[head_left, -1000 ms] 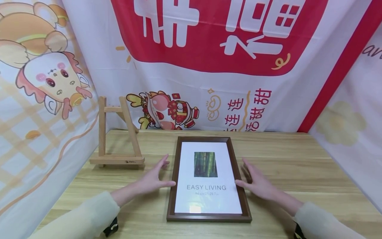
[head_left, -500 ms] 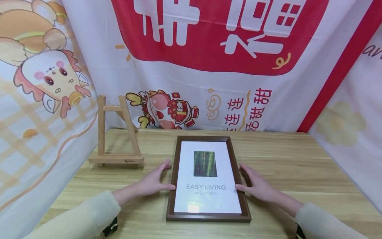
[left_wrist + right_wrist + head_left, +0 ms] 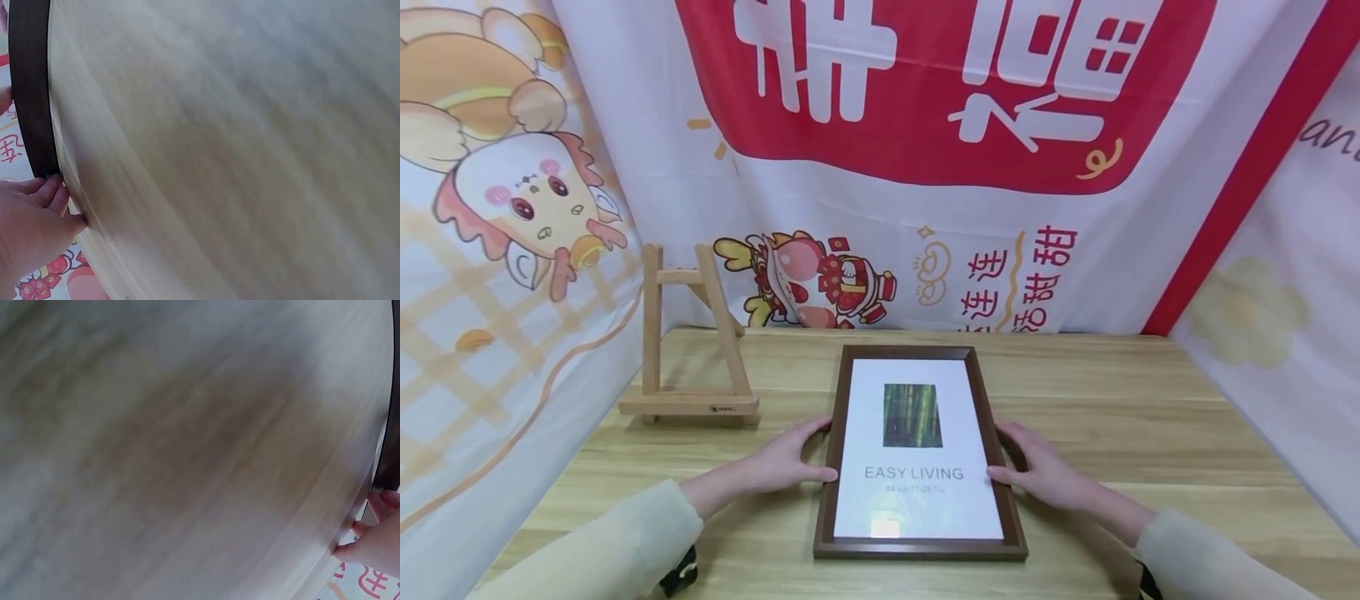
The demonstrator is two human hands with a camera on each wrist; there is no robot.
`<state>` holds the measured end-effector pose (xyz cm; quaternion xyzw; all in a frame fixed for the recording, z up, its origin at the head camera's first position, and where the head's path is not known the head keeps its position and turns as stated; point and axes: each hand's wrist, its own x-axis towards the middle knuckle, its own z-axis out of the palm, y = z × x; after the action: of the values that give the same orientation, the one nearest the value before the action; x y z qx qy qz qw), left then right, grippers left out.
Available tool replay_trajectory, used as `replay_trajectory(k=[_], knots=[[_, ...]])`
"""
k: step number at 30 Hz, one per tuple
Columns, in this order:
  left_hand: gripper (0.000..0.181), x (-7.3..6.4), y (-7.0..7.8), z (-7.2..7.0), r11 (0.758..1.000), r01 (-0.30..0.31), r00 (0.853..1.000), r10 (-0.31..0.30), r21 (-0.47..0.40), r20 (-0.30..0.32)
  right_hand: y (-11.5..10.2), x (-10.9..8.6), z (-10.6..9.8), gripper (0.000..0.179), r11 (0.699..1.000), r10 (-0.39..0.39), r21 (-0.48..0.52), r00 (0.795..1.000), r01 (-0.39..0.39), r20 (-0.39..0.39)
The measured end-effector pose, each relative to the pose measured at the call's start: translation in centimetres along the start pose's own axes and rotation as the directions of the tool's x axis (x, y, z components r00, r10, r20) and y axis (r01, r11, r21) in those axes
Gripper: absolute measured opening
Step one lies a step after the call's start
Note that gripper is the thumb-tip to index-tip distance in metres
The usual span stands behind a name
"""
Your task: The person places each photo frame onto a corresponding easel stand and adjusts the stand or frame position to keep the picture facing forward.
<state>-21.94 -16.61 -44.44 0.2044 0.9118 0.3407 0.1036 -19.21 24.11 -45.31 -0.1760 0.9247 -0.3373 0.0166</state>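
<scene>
Wooden table point(image 3: 1150, 433), banner backdrop point(image 3: 925, 125), small easel point(image 3: 688, 342)

A small wooden easel point(image 3: 688, 342) stands at the back left of the wooden counter point(image 3: 1150, 433), near the cartoon-printed banners point(image 3: 925, 150) hanging on 3 sides.

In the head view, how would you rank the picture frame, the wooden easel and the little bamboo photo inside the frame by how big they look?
Largest to smallest, as they look in the head view:
1. picture frame, though it lies nearer the camera, which flatters it
2. wooden easel, farther back
3. bamboo photo, plainly the smallest, since it sits inside the frame
</scene>
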Motion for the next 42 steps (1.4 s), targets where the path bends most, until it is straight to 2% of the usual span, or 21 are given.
replay_trajectory(k=[8,18,25,29,33,37,40,42], knots=[[0.090,0.3,0.2,-0.1,0.998,-0.015,1.000,0.015,-0.058,0.011,-0.2,0.2,0.1,0.075,0.995,-0.003,0.098,1.000,0.005,-0.018],[0.088,-0.4,0.1,-0.1,0.993,-0.011,1.000,0.012,-0.122,0.006,-0.6,0.4,0.9,0.071,0.985,0.055,0.162,0.999,-0.054,0.000],[0.088,-0.3,0.2,0.0,0.985,0.027,1.000,-0.026,-0.173,0.005,-0.7,0.3,1.0,0.073,0.975,0.107,0.196,0.994,-0.104,-0.007],[0.088,0.0,0.4,0.2,0.980,0.052,0.999,-0.051,-0.192,0.009,-0.6,0.2,0.8,0.070,0.974,0.073,0.218,0.997,-0.065,-0.027],[0.088,0.3,0.6,0.1,0.969,0.037,0.999,-0.039,-0.246,-0.004,-0.7,0.4,0.5,0.065,0.965,0.060,0.257,0.997,-0.045,-0.048],[0.092,0.4,0.7,-0.1,0.958,0.011,1.000,-0.014,-0.288,-0.010,-1.1,0.6,0.3,0.065,0.948,0.087,0.311,0.995,-0.068,-0.048],[0.099,0.4,0.9,-0.2,0.939,0.012,1.000,-0.010,-0.344,0.010,-1.4,0.8,0.2,0.065,0.930,0.104,0.360,0.993,-0.079,-0.051],[0.103,0.3,1.0,-0.2,0.917,0.010,1.000,0.000,-0.398,0.024,-1.6,1.0,0.1,0.064,0.917,0.107,0.392,0.992,-0.076,-0.059]])
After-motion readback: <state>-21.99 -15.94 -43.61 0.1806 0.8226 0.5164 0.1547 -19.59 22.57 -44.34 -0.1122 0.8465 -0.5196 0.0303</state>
